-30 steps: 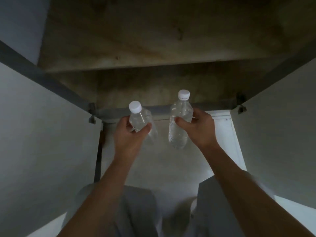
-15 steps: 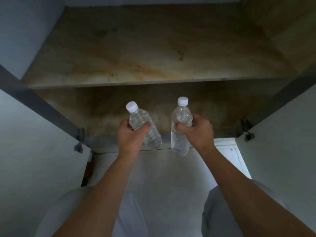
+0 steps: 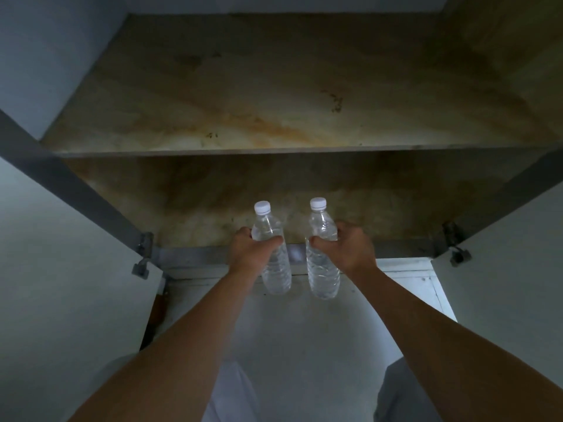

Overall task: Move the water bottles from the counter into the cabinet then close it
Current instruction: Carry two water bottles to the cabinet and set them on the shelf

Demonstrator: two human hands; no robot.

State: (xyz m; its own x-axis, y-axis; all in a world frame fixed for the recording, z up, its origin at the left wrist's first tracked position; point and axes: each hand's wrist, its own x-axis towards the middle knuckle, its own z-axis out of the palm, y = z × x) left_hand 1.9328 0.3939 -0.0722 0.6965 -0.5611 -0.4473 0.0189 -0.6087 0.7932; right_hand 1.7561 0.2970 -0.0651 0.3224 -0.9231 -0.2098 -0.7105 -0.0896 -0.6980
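Two clear water bottles with white caps are held side by side in front of the open cabinet. My left hand (image 3: 248,249) grips the left bottle (image 3: 274,269) around its upper body. My right hand (image 3: 345,249) grips the right bottle (image 3: 323,272) the same way. Both bottles stand nearly upright, apart by a small gap, with their caps level with the cabinet's lower compartment (image 3: 213,202) and their bases hanging below its grey front edge (image 3: 189,255). The stained wooden shelf (image 3: 274,117) above is bare.
The left cabinet door (image 3: 61,269) and the right cabinet door (image 3: 502,269) stand swung open on either side of my arms, with hinges (image 3: 143,254) at the lower corners. A white panelled surface (image 3: 405,275) lies below the cabinet.
Both hands have risen and moved forward with the bottles toward the lower compartment. The left bottle has straightened from a tilt, and the two bottles now stand closer together.
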